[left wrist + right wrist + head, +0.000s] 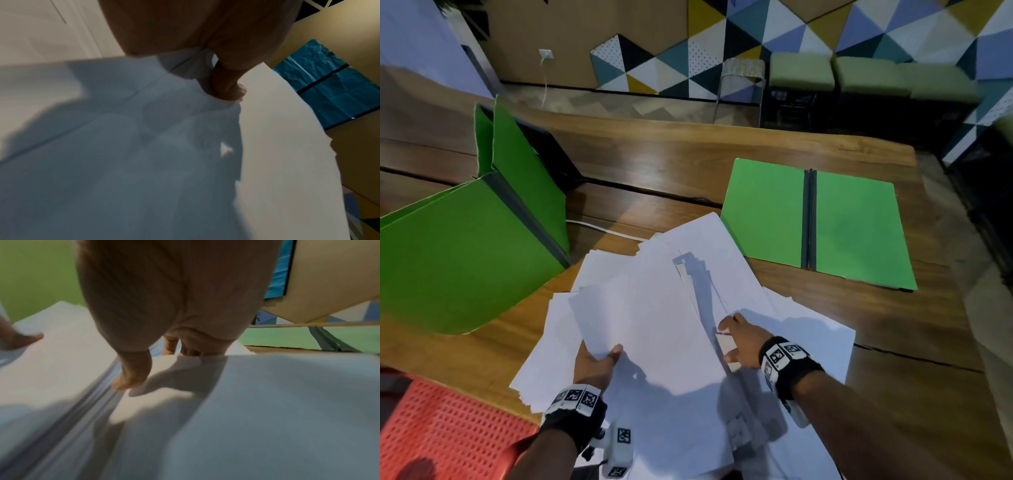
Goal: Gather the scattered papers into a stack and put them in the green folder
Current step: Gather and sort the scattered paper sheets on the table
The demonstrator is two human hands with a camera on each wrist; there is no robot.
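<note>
- Nearest the head camera, the person's two forearms are reaching out over the brown wooden counter [661, 161], each wearing a black wrist strap with black-and-white square markers [577, 399].
- Loose white sheets of paper [664, 308] are lying fanned and overlapping across the near middle of the counter, corners pointing in different directions.
- The left hand [594, 368] is pinching the near edge of an upper sheet: the thumb is lying on top of the paper, and the fingers are tucked under it, hidden from the head view. In the left wrist view, the thumb [228, 87] is pressing down on the white surface.
- The right hand [739, 342] is working at the right side of the same bundle, its grip only partly readable: the thumb is resting on the lower sheets beside a raised paper edge, and the fingers are slipping under that edge, as the right wrist view shows [193, 344].
- The flat, opened green card folder with a dark grey spine [818, 222] is lying on the counter beyond and to the right of the papers, its near-left corner just beside the far sheets.
- A second large green folder with a grey spine [465, 246] is standing open on the left of the counter, near the pile's left edge.
- An orange-red perforated plastic surface [448, 431] is showing at the lower left, below the counter edge.
</note>
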